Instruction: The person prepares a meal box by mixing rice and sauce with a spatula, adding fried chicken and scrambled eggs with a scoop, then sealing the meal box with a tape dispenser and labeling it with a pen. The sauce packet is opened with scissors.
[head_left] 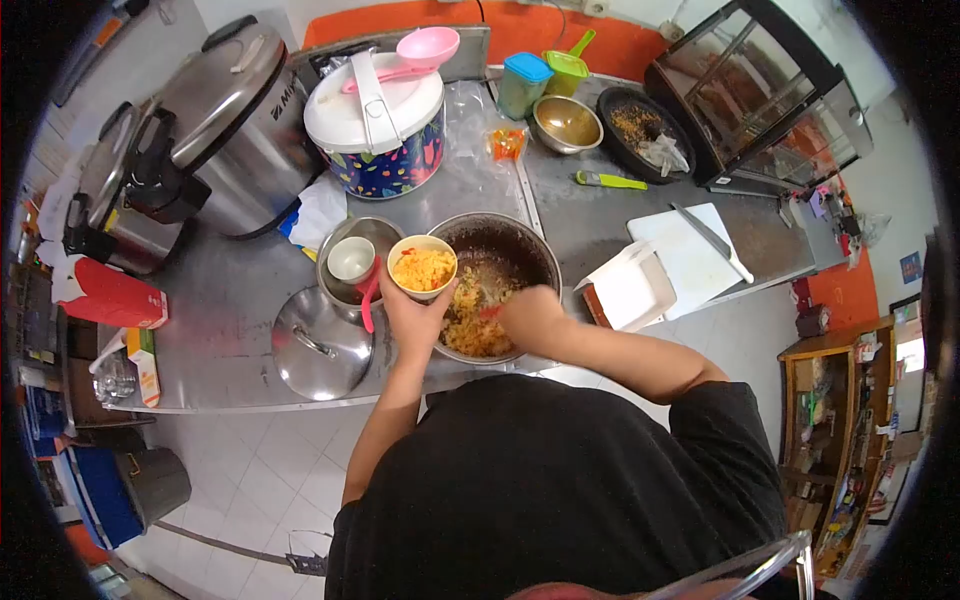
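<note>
My left hand (413,318) is wrapped round a paper bowl (421,291) filled with yellow fried rice (424,267), held upright over the left rim of a large metal pot (548,262). Inside the pot, loose fried rice (470,325) lies on the browned bottom. My right hand (527,318), slightly blurred, is closed low over the pot's right side. A bit of a red spoon (490,312) shows at its fingers; the rest is hidden by the hand and the rice. Just left of the paper bowl, a steel bowl (328,255) holds a small white bowl (352,258) and a pink-red ladle (368,300).
A steel lid (300,365) lies at the front left. Rice cookers (240,130) and a patterned rice container (385,165) stand behind. To the right are an open takeaway box (640,288), a cutting board (690,240) with a knife (705,232), and a stone mortar (640,125).
</note>
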